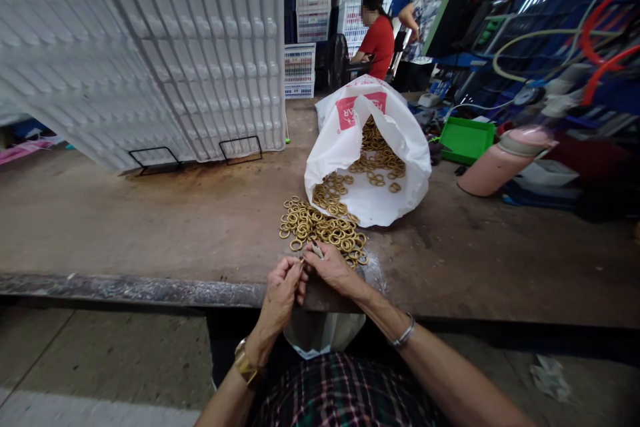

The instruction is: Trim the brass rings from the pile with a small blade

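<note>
A heap of brass-coloured rings (323, 227) spills from an open white plastic bag (367, 153) onto the brown workbench (150, 227). My left hand (280, 297) is closed in a pinch at the bench's front edge, apparently on a ring, mostly hidden by the fingers. My right hand (333, 267) touches it fingertip to fingertip and grips a small grey tool (317, 249) just in front of the heap. A gold watch is on my left wrist, a silver bangle on my right.
Stacked white plastic trays (150, 47) lean on the bench at the left. A green tray (466, 140) and a pink cylinder (500, 163) lie at the right. A white bag (320, 333) hangs under the bench edge. Two people work at the back.
</note>
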A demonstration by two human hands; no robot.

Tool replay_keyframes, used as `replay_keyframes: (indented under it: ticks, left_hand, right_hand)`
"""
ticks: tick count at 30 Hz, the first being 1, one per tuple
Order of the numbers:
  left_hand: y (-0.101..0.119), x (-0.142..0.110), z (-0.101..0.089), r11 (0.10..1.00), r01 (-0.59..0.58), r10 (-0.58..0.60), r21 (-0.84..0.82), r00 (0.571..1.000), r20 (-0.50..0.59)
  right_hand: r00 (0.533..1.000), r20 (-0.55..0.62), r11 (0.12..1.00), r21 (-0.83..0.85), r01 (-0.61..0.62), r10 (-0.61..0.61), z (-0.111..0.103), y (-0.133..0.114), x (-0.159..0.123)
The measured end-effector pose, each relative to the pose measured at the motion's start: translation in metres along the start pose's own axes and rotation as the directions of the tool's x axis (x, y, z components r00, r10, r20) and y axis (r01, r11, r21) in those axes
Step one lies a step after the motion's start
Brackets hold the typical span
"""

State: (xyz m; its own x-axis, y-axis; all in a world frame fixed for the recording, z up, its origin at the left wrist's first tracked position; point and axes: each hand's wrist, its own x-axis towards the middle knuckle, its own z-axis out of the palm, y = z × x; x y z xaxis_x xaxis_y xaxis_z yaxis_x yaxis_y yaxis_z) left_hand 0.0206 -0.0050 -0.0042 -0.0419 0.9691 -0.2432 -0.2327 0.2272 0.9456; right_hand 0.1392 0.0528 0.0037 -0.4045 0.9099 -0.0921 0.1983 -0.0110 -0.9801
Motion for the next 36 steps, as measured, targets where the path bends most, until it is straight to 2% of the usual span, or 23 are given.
replay_keyframes:
  ticks: [8, 11, 13, 15, 17, 21, 24, 29, 36]
  left_hand:
    - [0.001, -0.002, -0.002, 0.995, 0.008, -0.006, -0.098, 1.0, 0.02]
    - [0.0, -0.001, -0.004, 0.992, -0.008, 0.012, -0.123, 0.999, 0.033]
    - [-0.001, -0.001, -0.005, 0.99, -0.008, 0.012, -0.143, 1.0, 0.029]
    - [-0.002, -0.001, -0.006, 0.988, -0.004, 0.007, -0.157, 1.0, 0.018]
    - [-0.003, -0.002, -0.006, 0.988, -0.015, 0.016, -0.155, 1.0, 0.007]
    - [-0.004, -0.002, -0.005, 0.992, -0.041, 0.04, -0.12, 0.999, -0.011]
    - [-0.005, -0.003, -0.005, 0.995, -0.054, 0.053, -0.079, 0.998, -0.016]
    - [-0.009, -0.001, -0.006, 0.995, -0.095, 0.095, -0.003, 0.995, -0.014]
    - [-0.005, -0.006, -0.004, 0.998, -0.057, 0.056, -0.028, 0.998, -0.024]
  right_hand:
    - [0.999, 0.031, 0.998, 0.045, -0.039, 0.038, 0.001, -0.004, -0.001]
    - [1.0, 0.006, 0.999, -0.04, -0.006, 0.006, 0.001, -0.003, 0.0]
    - [0.998, -0.038, 0.985, -0.171, 0.033, -0.04, 0.001, 0.0, -0.001]
    - [0.993, -0.05, 0.938, -0.336, 0.082, -0.105, 0.001, 0.003, -0.003]
    - [0.987, 0.0, 0.86, -0.491, 0.14, -0.16, 0.002, 0.007, -0.006]
    - [0.981, 0.095, 0.697, -0.692, 0.187, -0.168, 0.005, 0.012, -0.011]
    - [0.982, 0.116, 0.63, -0.755, 0.183, -0.146, 0.005, 0.012, -0.012]
    - [0.984, 0.148, 0.567, -0.804, 0.179, -0.1, 0.005, 0.008, -0.014]
    - [0.996, 0.093, 0.48, -0.873, 0.087, -0.013, 0.002, 0.001, -0.009]
